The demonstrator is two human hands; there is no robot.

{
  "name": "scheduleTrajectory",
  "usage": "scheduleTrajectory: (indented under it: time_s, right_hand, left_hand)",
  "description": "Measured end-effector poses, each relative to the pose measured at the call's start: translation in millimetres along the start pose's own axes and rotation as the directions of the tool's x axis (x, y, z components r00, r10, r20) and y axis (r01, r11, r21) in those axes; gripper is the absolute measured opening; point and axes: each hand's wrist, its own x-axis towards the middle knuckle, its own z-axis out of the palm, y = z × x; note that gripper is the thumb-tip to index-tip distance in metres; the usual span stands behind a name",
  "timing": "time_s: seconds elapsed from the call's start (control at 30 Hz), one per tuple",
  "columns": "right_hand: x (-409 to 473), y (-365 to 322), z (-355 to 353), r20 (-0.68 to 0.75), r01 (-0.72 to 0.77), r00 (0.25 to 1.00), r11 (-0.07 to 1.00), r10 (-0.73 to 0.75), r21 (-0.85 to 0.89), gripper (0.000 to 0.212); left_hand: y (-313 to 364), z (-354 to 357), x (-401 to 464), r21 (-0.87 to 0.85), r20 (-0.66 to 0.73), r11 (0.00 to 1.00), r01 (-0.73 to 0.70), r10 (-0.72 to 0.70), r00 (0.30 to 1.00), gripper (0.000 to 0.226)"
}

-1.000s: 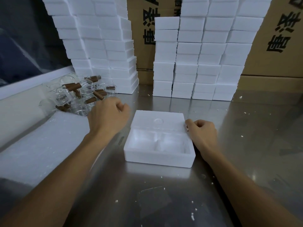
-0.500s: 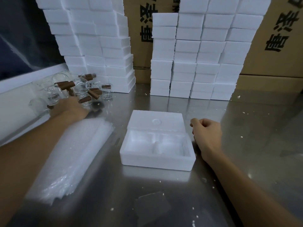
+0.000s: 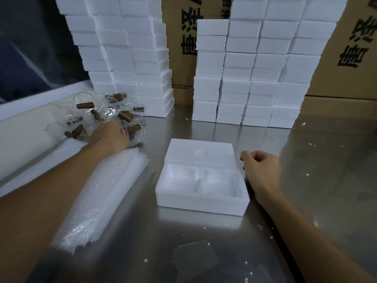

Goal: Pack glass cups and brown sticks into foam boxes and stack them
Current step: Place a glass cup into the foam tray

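A steel table is carrying everything, its near part sprinkled with white foam crumbs. On the left, a stack of clear bubble-wrap sheets is lying under the left forearm. Toward the middle, an open foam box is sitting with its lid slid back over the far half, showing two moulded hollows holding nothing. The right hand is resting just beside the box's right edge, fingers loosely curled and gripping nothing. Farther left, the left hand is reaching into the heap of glass cups and brown sticks; its fingers are hidden, so I cannot tell whether it is gripping anything. Behind, two walls of stacked foam boxes are standing against cardboard cartons printed with black characters.
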Motion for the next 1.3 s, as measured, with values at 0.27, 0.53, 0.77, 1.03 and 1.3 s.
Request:
scheduleTrajectory:
  time_s: [0.27, 0.53, 0.77, 1.03, 1.3]
  right_hand:
    - [0, 0, 1, 0.019, -0.016, 1.0, 1.0, 0.016, -0.001, 0.026]
    - [1, -6, -4, 0.104, -0.123, 0.988, 0.987, 0.112, 0.1, 0.022]
    - [0, -64, -21, 0.208, 0.067, 0.974, 0.988, -0.095, 0.137, 0.018]
    - [-41, -113, -23, 0.614, 0.712, 0.621, 0.678, -0.487, -0.183, 0.079]
    - [-59, -113, -23, 0.549, 0.771, 0.581, 0.623, -0.601, -0.133, 0.058]
  left_hand:
    - [1, -1, -7, -0.015, -0.022, 0.999, -0.038, 0.038, 0.999, 0.014]
    - [11, -3, -19, -0.005, -0.098, 0.993, -0.122, 0.121, 0.988, 0.012]
    - [47, -24, -48, -0.045, -0.159, 0.951, -0.305, 0.295, 0.942, 0.017]
    - [88, -53, -103, -0.318, 0.095, 0.762, -0.565, 0.618, 0.78, 0.015]
    - [98, -65, -127, -0.621, 0.016, 0.603, -0.5, 0.648, 0.762, 0.024]
